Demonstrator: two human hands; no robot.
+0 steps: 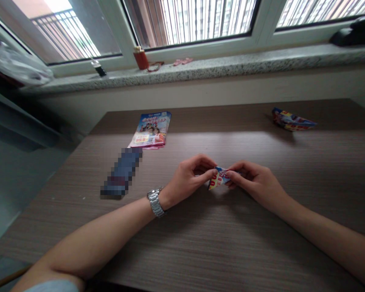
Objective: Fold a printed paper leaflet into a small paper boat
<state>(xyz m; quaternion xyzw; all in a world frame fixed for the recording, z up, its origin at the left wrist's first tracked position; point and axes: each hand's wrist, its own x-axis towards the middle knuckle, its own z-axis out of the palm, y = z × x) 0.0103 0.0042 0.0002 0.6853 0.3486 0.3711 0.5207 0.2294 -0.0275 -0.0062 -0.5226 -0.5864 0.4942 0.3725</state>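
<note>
A small piece of folded printed paper (pixel 219 177), blue, yellow and red, is held between my two hands just above the table. My left hand (pixel 196 176), with a silver watch on its wrist, pinches the paper's left side between thumb and fingers. At the right side, my right hand (pixel 252 180) grips it with thumb on top and fingers curled behind. The fingers hide part of the paper. Farther back on the right lies a folded paper shape (pixel 293 120) with similar print, pointed at one end.
A stack of printed flyers (pixel 152 129) lies at the back left of the brown table (pixel 182 247). In front of it is a blurred-out dark rectangular object (pixel 121 174). The stone windowsill (pixel 231 67) behind holds a red bottle-like container (pixel 141 59) and small items.
</note>
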